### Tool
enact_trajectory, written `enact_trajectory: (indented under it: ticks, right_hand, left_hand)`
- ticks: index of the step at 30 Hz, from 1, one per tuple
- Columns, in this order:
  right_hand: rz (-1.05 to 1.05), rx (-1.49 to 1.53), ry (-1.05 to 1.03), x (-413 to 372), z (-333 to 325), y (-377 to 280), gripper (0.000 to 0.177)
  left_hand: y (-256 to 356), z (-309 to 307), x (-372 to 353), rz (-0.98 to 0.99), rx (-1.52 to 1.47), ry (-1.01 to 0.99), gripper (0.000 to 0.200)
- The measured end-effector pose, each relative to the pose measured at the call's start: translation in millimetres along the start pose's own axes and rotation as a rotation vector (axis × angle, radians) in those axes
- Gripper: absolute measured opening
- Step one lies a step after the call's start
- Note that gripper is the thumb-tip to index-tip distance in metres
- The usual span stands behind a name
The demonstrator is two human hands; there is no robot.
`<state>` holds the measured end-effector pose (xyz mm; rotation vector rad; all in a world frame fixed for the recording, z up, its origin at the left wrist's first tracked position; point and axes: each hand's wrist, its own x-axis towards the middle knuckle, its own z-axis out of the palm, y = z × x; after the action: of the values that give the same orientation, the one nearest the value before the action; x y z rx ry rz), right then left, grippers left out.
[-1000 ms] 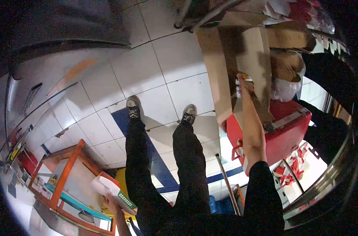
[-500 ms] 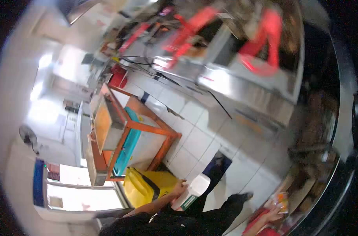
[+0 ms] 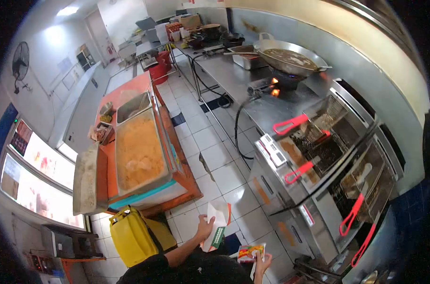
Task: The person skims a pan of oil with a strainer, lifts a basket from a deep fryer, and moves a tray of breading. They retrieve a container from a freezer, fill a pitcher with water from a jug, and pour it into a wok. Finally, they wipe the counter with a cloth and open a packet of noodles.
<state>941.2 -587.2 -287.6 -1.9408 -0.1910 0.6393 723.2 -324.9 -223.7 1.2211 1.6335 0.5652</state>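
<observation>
My left hand (image 3: 205, 227) grips an open paper food box (image 3: 218, 218) by its side. The box is white inside, with green and orange print outside. Lower and to the right, my right hand (image 3: 262, 263) holds a small plastic packet (image 3: 252, 252) with red, yellow and white printing, thumb on its front. What the packet contains cannot be made out. Both hands are in front of my body above the tiled floor, apart from each other.
Right: a deep fryer (image 3: 314, 156) with red-handled baskets; beyond it, a wok (image 3: 290, 54) over a lit burner. Left: an orange table (image 3: 109, 165) bearing a tray of orange-yellow breading (image 3: 141, 146), beside a yellow bin (image 3: 134, 236). A hose (image 3: 237, 128) hangs off the steel counter.
My view has swung up and levelled from a tilted, blurred look. The right hand has brought the packet up from low at the right, nearer the box, which stays in my left hand.
</observation>
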Motion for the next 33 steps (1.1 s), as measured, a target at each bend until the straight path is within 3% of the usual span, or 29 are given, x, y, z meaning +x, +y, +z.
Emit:
enact_trajectory:
  ticks: [1,3,5,6,10,12,14,17,20,22,24,26,28,32,33]
  right_hand:
    - [-0.043,0.198,-0.093,18.7,25.6,-6.1,0.040]
    - [0.077,0.179,-0.259,-6.4,56.1,-212.4,0.033]
    - [-0.114,0.026,-0.259,22.9,109.4,-247.4,0.028]
    - [-0.306,-0.112,-0.262,44.0,137.1,-260.9,0.024]
    - [-0.415,-0.064,-0.292,115.8,246.6,-336.7,0.024]
    - [-0.475,-0.148,-0.212,148.0,298.7,-386.7,0.024]
    - [-0.507,-0.092,-0.141,188.4,354.8,-430.7,0.025]
    - [-0.549,-0.038,-0.104,245.8,439.5,-507.0,0.030]
    - [-0.457,-0.084,-0.108,291.9,518.5,-591.9,0.039]
    - [-0.470,0.001,-0.063,371.9,601.1,-583.7,0.040]
    - [-0.102,0.356,-0.221,436.4,672.8,-597.0,0.040]
    - [0.037,0.663,-0.396,491.2,729.7,-616.7,0.039]
    - [0.114,0.850,-0.436,527.0,774.3,-643.7,0.038]
    - [0.053,0.775,-0.288,598.3,840.8,-663.1,0.039]
    - [-0.054,0.555,-0.212,613.8,849.3,-658.9,0.035]
  left_hand:
    - [14.7,-0.7,21.5,0.030,-0.060,-0.002,0.053]
    - [41.4,-12.0,53.8,0.038,-0.111,-0.016,0.055]
    - [83.8,-10.2,98.5,0.029,-0.213,-0.221,0.058]
    - [103.4,-7.8,118.4,0.046,-0.228,-0.225,0.058]
    - [156.2,1.6,219.6,-0.007,-0.208,-0.223,0.056]
    - [185.4,-4.9,269.1,0.137,-0.205,-0.108,0.058]
    - [225.6,-20.1,314.2,0.085,-0.298,-0.095,0.056]
    - [277.6,-57.9,384.9,0.214,-0.212,0.100,0.042]
    - [299.4,-92.5,446.7,0.142,-0.259,0.300,0.037]
    - [335.8,-118.8,474.4,0.226,-0.436,0.341,0.033]
    - [350.9,-139.2,516.7,0.151,-0.278,0.364,0.028]
    - [339.2,-144.2,585.8,0.150,-0.373,0.236,0.027]
    - [351.2,-156.1,648.1,0.243,-0.429,0.159,0.039]
    - [442.3,-206.7,743.0,0.257,-0.359,-0.048,0.049]
    - [457.3,-210.0,768.3,0.299,-0.360,-0.105,0.050]
